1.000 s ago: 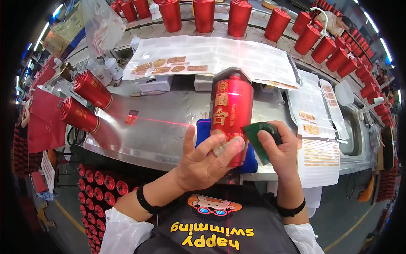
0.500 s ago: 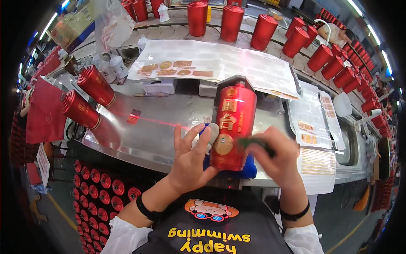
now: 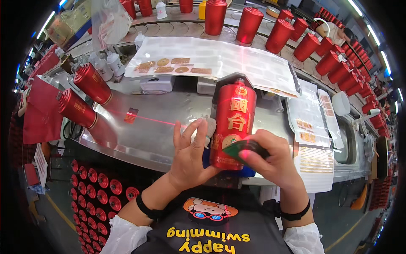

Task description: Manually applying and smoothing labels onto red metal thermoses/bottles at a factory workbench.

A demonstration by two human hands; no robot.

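A red bottle [image 3: 237,106] with raised gold characters lies on its back in a dark cradle, blue pads [image 3: 247,172] under its lower end and its neck pointing away from me. My right hand [image 3: 275,156] is closed on a green scraper [image 3: 242,149]. The scraper's edge lies over the round gold label [image 3: 230,142] low on the bottle, covering part of it. My left hand [image 3: 190,156] is open, fingers raised and apart, thumb touching the bottle's base. A grey rounded pad [image 3: 208,131] sits by its fingertips, against the bottle's left side.
Label sheets [image 3: 203,55] lie behind the cradle, with others [image 3: 311,131] to the right. Two red bottles [image 3: 76,108] stand at the left. Beyond, a conveyor carries red bottles [image 3: 249,25]. Crated bottles [image 3: 99,190] are below the bench, and a sink [image 3: 349,146] is at far right.
The scraper has moved left onto the round label and shows more clearly. Bottles on the conveyor have shifted to the right. My left hand keeps nearly the same pose.
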